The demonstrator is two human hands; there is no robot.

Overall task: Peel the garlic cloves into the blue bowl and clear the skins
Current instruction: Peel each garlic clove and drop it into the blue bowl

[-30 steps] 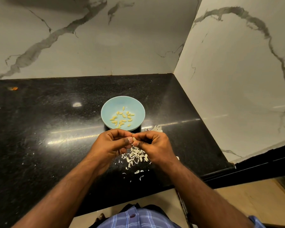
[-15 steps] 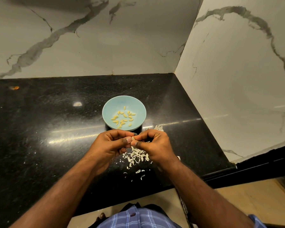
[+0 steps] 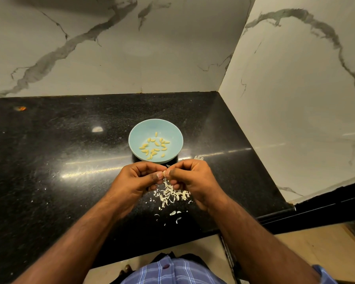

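Leftward, the black counter [image 3: 49, 160] is lying bare and wide, running back to the marble wall [image 3: 111, 58]. Nearer the middle, the left hand [image 3: 135, 181] is curling its fingers and pinching a garlic clove [image 3: 164, 173] against the right hand [image 3: 193, 179], which is pinching the same clove from the other side. Just behind them the blue bowl [image 3: 141, 132] is holding peeled cloves [image 3: 155, 146]. Below the hands, skins [image 3: 170, 195] are lying scattered close to the counter's front edge. Rightward, the side wall [image 3: 295, 99] is closing in.
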